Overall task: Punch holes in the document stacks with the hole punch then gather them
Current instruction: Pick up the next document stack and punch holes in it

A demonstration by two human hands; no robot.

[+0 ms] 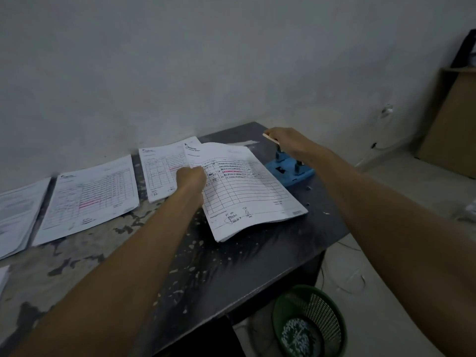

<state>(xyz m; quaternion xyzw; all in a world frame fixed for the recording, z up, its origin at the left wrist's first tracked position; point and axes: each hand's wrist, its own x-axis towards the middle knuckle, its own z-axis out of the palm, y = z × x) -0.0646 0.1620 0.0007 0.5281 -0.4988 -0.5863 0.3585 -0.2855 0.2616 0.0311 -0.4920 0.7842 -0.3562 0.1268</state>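
My left hand [191, 177] grips the left edge of a document stack [247, 191], a printed table form with a signature at its foot. The stack is lifted off the table and tilted, its right edge close to the blue hole punch [289, 170]. My right hand [288, 141] rests on top of the punch's lever handle, fingers wrapped over it. Three more document stacks lie in a row along the wall: one [161, 171] just behind my left hand, one [90, 199] in the middle, one [16, 215] at the far left.
The dark, paint-worn table [231, 266] ends at the right just past the punch. A green mesh wastebasket [309, 322] with paper bits stands on the floor below the table's right corner. A cardboard board [450, 124] leans at the far right. Another paper's corner [3, 276] shows at the left edge.
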